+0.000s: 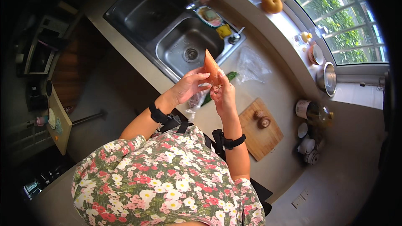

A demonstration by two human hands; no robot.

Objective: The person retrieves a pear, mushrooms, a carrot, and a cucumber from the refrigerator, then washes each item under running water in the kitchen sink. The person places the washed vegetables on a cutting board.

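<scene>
A thick carrot piece (212, 67) with a tapered tip points up and away from me, above the near corner of the sink. My right hand (224, 94) grips its broad lower end, with the thumb along its side. From the other side, the fingers of my left hand (190, 86) rest against the carrot. Behind my hands, a dark green vegetable (231, 76), perhaps a cucumber, lies on the counter and is partly hidden. A knotted clear plastic bag (196, 100) lies beneath my hands; its contents are unclear.
A wooden cutting board (252, 131) bears two brown mushrooms (263, 122). Beyond the carrot lies the steel sink (176, 53), with a yellow cloth (223, 31) on its rim. A crumpled plastic bag (252, 64) lies on the counter. An oil bottle (314, 113) stands at the right.
</scene>
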